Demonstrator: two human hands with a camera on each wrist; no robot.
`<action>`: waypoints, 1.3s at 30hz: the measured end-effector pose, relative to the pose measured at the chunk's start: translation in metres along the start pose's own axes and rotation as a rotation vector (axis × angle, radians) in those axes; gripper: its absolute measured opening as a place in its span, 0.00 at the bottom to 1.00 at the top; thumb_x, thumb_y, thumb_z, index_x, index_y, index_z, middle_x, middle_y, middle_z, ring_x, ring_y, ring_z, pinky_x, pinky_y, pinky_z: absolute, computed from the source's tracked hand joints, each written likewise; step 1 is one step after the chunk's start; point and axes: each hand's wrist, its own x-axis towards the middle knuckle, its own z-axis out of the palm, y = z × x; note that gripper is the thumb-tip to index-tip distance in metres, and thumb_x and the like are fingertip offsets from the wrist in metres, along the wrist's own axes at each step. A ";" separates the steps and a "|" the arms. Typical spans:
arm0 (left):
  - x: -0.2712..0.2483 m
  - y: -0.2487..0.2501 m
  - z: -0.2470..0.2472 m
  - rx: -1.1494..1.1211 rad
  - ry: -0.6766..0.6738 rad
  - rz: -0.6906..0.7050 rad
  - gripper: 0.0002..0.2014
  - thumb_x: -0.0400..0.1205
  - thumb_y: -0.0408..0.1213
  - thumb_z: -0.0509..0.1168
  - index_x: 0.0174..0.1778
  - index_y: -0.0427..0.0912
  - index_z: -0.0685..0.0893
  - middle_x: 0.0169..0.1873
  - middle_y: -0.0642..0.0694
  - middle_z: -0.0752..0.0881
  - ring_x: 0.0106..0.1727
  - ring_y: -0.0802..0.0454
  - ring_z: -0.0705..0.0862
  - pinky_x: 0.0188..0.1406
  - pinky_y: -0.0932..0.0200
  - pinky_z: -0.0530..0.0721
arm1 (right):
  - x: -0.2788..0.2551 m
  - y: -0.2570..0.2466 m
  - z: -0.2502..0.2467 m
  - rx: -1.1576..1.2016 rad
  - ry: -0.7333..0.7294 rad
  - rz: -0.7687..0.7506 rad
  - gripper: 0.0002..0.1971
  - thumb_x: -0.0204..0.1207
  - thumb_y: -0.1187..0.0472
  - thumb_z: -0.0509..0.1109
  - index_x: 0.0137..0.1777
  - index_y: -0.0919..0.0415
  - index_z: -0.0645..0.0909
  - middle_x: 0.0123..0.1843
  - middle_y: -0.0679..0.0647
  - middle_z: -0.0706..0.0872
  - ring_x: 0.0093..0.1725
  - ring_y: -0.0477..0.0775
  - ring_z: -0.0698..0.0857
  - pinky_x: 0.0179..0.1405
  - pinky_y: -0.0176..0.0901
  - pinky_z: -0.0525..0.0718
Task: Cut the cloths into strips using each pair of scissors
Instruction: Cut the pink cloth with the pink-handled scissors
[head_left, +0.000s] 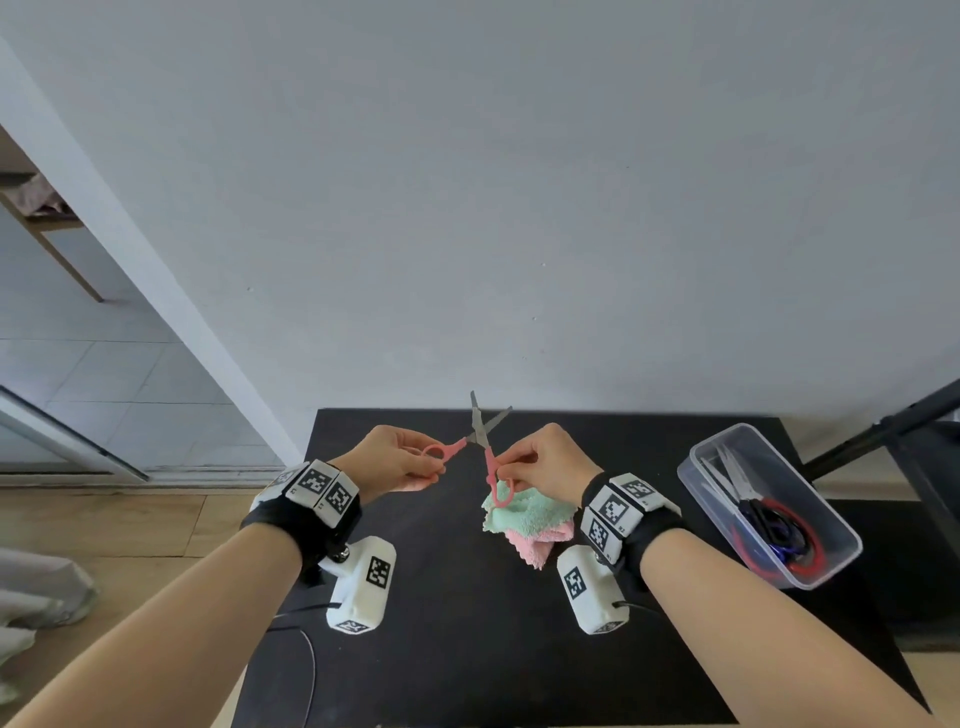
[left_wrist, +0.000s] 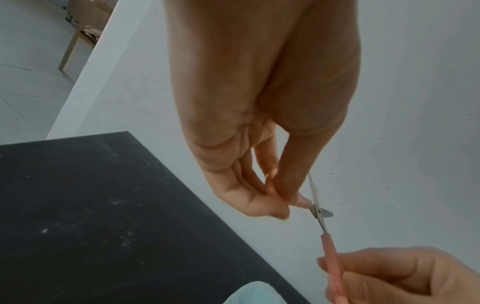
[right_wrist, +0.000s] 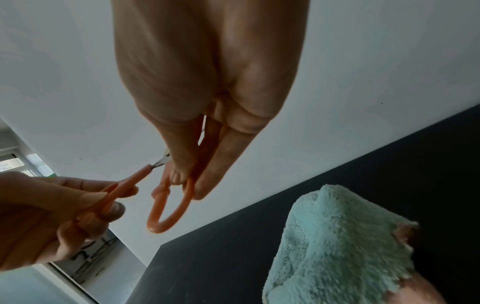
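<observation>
Pink-handled scissors (head_left: 480, 434) are held up above the black table (head_left: 415, 649), blades spread apart and pointing at the wall. My left hand (head_left: 410, 460) pinches one pink handle loop (head_left: 435, 451). My right hand (head_left: 527, 462) pinches the other handle shaft (right_wrist: 197, 156), whose loop (right_wrist: 168, 214) hangs below the fingers. In the left wrist view the scissors' pivot (left_wrist: 318, 211) shows just past my left fingertips. A mint-green cloth (head_left: 519, 514) lies folded on a pink cloth (head_left: 540, 545) on the table, under my right hand.
A clear plastic box (head_left: 769, 504) at the table's right holds other scissors with red, blue and black handles. A grey wall stands right behind the table. A dark stand leg (head_left: 883, 431) slants at the far right. Wooden floor lies to the left.
</observation>
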 end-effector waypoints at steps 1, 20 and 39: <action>0.001 0.002 0.002 -0.035 0.027 0.010 0.08 0.78 0.21 0.67 0.49 0.33 0.87 0.38 0.40 0.86 0.35 0.54 0.86 0.37 0.67 0.87 | -0.001 0.000 -0.002 0.014 0.005 -0.010 0.06 0.74 0.71 0.73 0.47 0.66 0.90 0.42 0.57 0.92 0.46 0.56 0.91 0.49 0.42 0.90; 0.010 -0.002 0.061 -0.533 0.019 -0.053 0.12 0.78 0.32 0.72 0.57 0.35 0.86 0.51 0.39 0.88 0.52 0.45 0.89 0.50 0.57 0.86 | -0.016 0.005 0.000 0.234 0.096 -0.041 0.06 0.71 0.69 0.76 0.48 0.66 0.89 0.39 0.58 0.90 0.41 0.51 0.90 0.46 0.38 0.89; 0.036 -0.054 0.035 -0.365 0.280 -0.058 0.05 0.78 0.29 0.71 0.47 0.33 0.89 0.34 0.41 0.85 0.31 0.50 0.78 0.28 0.64 0.82 | 0.003 0.051 0.051 -0.428 0.022 0.158 0.12 0.76 0.54 0.72 0.57 0.54 0.85 0.59 0.49 0.85 0.52 0.49 0.83 0.60 0.49 0.82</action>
